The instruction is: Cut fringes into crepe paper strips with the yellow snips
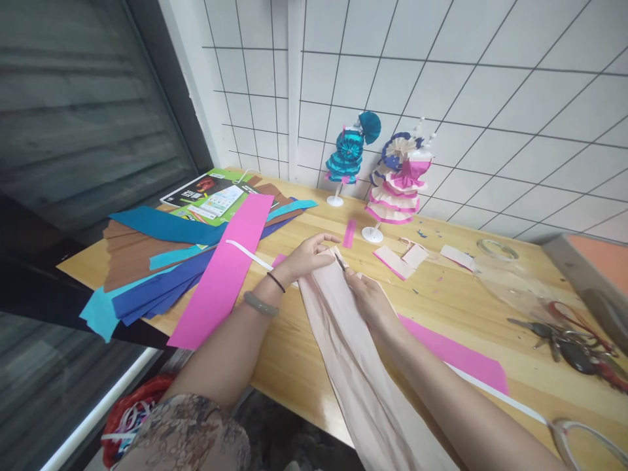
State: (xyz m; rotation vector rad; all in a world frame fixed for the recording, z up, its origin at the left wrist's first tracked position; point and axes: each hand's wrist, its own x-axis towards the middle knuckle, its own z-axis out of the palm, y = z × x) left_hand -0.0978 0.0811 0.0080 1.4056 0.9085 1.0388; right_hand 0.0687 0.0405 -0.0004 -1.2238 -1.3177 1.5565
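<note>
Pinched by the left hand (310,257): one pale strip (338,327), at its far end.
Right hand (369,302) grips a dark-bladed tool (340,261) at that end; the strip runs past the table's (289,347) near edge.

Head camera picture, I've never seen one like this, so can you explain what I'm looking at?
There is no machine here, just a person's two bare hands. The camera is worn on the head, looking forward and down. The left hand holds the top end of a long cream strip. There, the right hand holds a small dark tool, mostly hidden. On the wooden table, a pink strip and a brown stack lie to the left, keys to the right. Behind stand a teal figure and a pink-trimmed one.
</note>
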